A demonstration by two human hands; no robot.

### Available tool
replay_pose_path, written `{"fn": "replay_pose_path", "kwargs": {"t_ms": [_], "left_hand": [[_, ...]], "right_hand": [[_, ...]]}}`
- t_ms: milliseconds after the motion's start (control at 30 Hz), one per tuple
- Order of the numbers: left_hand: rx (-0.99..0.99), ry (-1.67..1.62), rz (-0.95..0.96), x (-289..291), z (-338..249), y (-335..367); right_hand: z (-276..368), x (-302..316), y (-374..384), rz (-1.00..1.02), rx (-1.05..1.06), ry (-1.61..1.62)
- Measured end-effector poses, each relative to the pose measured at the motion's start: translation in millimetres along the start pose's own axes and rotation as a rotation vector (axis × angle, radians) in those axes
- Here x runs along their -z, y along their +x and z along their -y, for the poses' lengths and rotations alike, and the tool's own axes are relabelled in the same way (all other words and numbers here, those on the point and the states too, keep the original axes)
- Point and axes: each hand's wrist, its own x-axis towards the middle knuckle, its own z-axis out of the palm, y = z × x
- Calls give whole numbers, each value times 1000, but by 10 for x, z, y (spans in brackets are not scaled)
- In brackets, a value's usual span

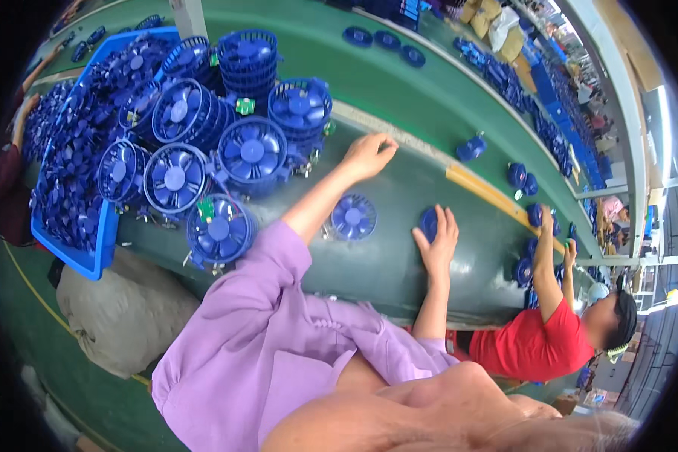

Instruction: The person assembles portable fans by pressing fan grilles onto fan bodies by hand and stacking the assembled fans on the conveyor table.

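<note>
My left hand (369, 157) is over the bench near its far edge, with the fingers curled in; whatever they may hold is hidden. My right hand (438, 241) has its thumb and fingers around a blue round fan housing (428, 221), partly covering it. Between my two arms a blue fan housing (354, 217) with blades lies flat on the dark green bench (384, 264). To the left of my left arm stand several stacks of blue fan housings (252, 152), some with small green circuit boards (206, 209) and wires attached.
A blue bin (104, 256) heaped with small blue fan blades stands at the left. Beyond the bench runs a green conveyor (422, 98) carrying blue parts. A person in a red shirt (535, 343) works at the right. Below the bin sits a pale sack (120, 316).
</note>
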Motion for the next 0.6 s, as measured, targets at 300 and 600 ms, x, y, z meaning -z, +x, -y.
{"fn": "replay_pose_path", "kwargs": {"t_ms": [300,600], "left_hand": [[-134,371,363,250,-264,-200],[-89,-88,-87,131,203,-135]], "right_hand": [[-33,-6,212,-63,-51,201],[353,-121,888,187,270,272]]}}
